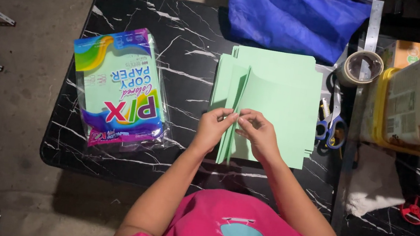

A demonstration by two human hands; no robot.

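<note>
Centre frame, on a black marble table (188, 34): left hand (212, 129) and right hand (258, 132) both pinch a pale green sheet (240, 111), lifting it from the paper stack (284, 90). Paper pack (119, 87) left. Likely mid-fold; edges need aligning.

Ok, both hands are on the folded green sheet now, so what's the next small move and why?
Probably press the crease flat. Both the left hand and the right hand pinch the near edge of the green sheet, which stands bowed up along its fold above the paper stack, so the fold looks unset.
</note>
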